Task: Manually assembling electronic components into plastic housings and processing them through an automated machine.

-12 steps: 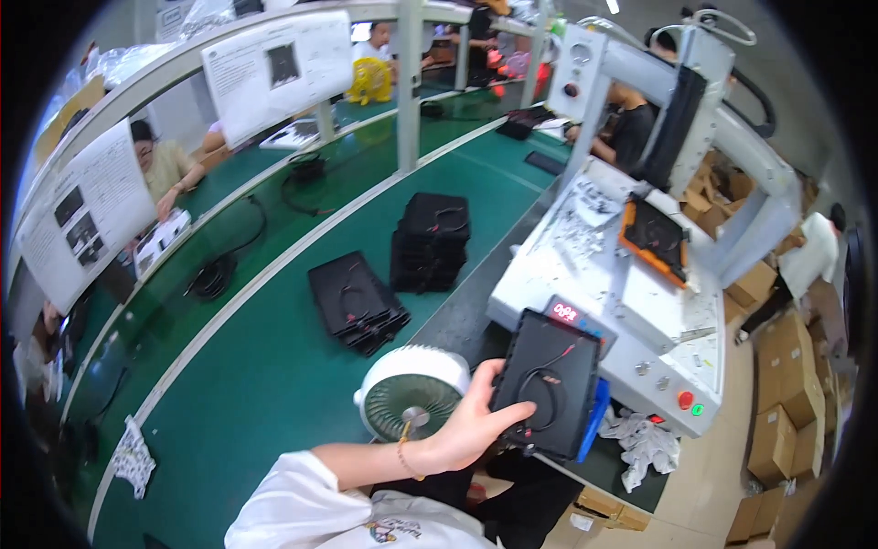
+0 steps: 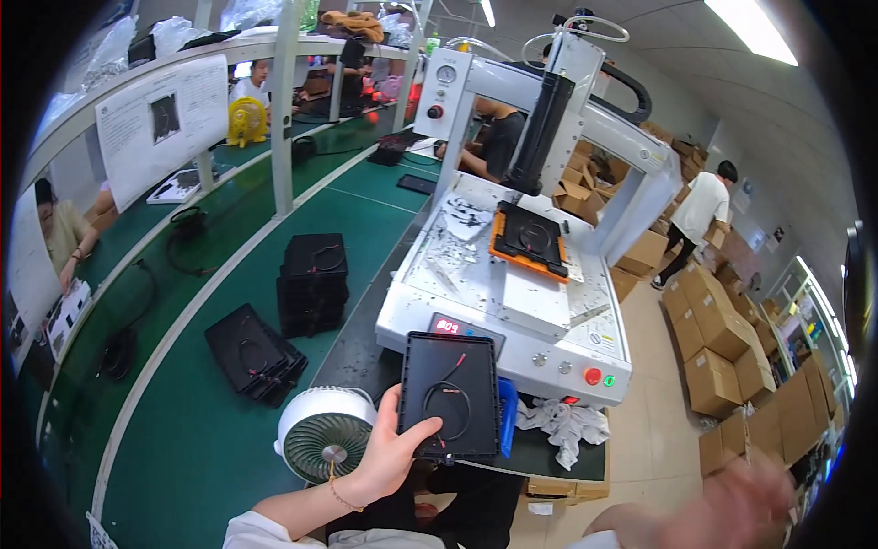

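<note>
My left hand [image 2: 393, 452] grips a flat black plastic case [image 2: 471, 375] by its left edge, thumb across its face. A looped thin cable with small red ends lies on that case. At the lower right, my right hand [image 2: 727, 508] is smeared by motion, so its fingers do not show clearly. Beyond the held case stands a white benchtop machine [image 2: 512, 334] with a vertical black tool head. On its bed, a similar black case [image 2: 530, 229] sits in an orange fixture [image 2: 502, 249]. Both hands are apart from the machine.
Stacked black cases [image 2: 313, 284] and a lower pile [image 2: 254, 352] stand on the green bench [image 2: 183, 439]. A white fan [image 2: 320, 430] sits left of my wrist. A crumpled white cloth [image 2: 567, 425] lies under the machine's front. Cardboard boxes [image 2: 722, 320] line the right; other people are around.
My view has swung to the right. My right hand has come into sight at the lower right. The case is still in my left hand and now looks more upright.
</note>
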Available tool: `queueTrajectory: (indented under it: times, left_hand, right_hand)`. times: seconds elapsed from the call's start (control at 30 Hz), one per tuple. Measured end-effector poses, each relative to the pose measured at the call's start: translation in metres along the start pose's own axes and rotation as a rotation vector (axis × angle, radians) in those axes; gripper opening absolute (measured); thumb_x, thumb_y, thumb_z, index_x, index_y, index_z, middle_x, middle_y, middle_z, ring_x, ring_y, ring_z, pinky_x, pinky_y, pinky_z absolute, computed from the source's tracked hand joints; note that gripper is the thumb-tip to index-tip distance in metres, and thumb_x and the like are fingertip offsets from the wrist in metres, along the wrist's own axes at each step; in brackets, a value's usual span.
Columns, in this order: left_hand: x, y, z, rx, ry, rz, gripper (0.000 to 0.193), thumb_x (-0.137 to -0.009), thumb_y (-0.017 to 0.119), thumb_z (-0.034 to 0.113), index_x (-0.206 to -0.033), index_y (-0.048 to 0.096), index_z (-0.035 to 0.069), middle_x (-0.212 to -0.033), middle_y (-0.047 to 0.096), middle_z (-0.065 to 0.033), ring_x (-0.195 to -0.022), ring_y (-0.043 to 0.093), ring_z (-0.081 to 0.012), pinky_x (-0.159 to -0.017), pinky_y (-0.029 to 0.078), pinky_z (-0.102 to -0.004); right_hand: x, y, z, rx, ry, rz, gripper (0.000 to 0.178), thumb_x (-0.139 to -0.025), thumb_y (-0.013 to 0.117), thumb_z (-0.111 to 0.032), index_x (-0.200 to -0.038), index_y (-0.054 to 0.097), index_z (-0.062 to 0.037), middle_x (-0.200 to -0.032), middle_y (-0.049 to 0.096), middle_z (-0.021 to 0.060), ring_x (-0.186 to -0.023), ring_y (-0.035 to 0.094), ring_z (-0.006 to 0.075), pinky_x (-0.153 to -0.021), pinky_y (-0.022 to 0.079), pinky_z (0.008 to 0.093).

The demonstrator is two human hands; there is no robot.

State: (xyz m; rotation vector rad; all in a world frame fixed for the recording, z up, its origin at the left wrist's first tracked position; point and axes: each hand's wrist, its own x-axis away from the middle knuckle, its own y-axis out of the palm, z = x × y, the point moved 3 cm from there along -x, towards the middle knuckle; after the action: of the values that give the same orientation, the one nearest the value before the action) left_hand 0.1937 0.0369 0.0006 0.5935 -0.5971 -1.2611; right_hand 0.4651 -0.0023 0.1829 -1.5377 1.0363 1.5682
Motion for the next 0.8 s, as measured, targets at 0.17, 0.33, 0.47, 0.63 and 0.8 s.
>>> queueTrajectory:
  times: [0.17, 0.33, 0.47, 0.63, 0.8]
  left_hand:
    - [0.001, 0.000, -0.009, 0.042, 0.116, 0.001, 0.044, -0.098, 0.051, 0.004, -0.135, 0.027, 0.008, -0.127, 0.049, -0.0099, -0.113, 0.056, -0.0158, -0.091, 0.053, -0.0321]
    - [0.003, 0.004, -0.019, 0.042, 0.086, 0.007, 0.036, -0.105, 0.037, 0.018, -0.138, 0.025, 0.012, -0.134, 0.045, -0.0106, -0.119, 0.053, -0.0189, -0.097, 0.049, -0.0345]
    - [-0.003, 0.021, -0.024, 0.118, 0.154, -0.178, 0.041, -0.105, 0.029, 0.034, -0.144, 0.029, 0.022, -0.144, 0.041, -0.0049, -0.134, 0.040, -0.0232, -0.108, 0.035, -0.0455]
    - [-0.006, 0.044, -0.010, 0.120, 0.012, -0.333, 0.047, -0.101, 0.036, 0.027, -0.145, 0.021, 0.026, -0.146, 0.037, -0.0031, -0.135, 0.038, -0.0226, -0.107, 0.034, -0.0478]
    - [-0.011, 0.060, -0.011, 0.054, -0.120, -0.505, 0.052, -0.102, 0.041, 0.028, -0.144, 0.010, 0.028, -0.146, 0.030, -0.0050, -0.130, 0.041, -0.0219, -0.099, 0.043, -0.0442]
  right_hand:
    - [0.112, 0.036, 0.160, 0.608, 0.978, -0.782, 0.073, -0.091, 0.059, -0.037, -0.140, 0.032, 0.0095, -0.129, 0.048, 0.0296, -0.115, 0.053, 0.0422, -0.100, 0.041, 0.0428]
    - [0.110, 0.059, 0.169, 0.570, 1.017, -0.919, 0.099, -0.087, 0.061, -0.054, -0.146, 0.016, 0.0110, -0.129, 0.048, 0.0330, -0.118, 0.052, 0.0443, -0.100, 0.042, 0.0423]
    - [0.097, 0.060, 0.177, 0.757, 0.943, -1.152, 0.127, -0.071, 0.069, -0.070, -0.147, 0.010, 0.0125, -0.126, 0.049, 0.0355, -0.114, 0.055, 0.0463, -0.094, 0.047, 0.0449]
    - [0.082, 0.048, 0.182, 0.761, 0.938, -1.158, 0.126, -0.069, 0.071, -0.067, -0.148, 0.011, 0.0107, -0.125, 0.046, 0.0330, -0.111, 0.056, 0.0459, -0.091, 0.048, 0.0442]
    - [0.075, 0.017, 0.179, 0.686, 0.947, -1.059, 0.127, -0.066, 0.072, -0.067, -0.147, 0.013, 0.0116, -0.127, 0.040, 0.0376, -0.113, 0.052, 0.0520, -0.092, 0.047, 0.0483]
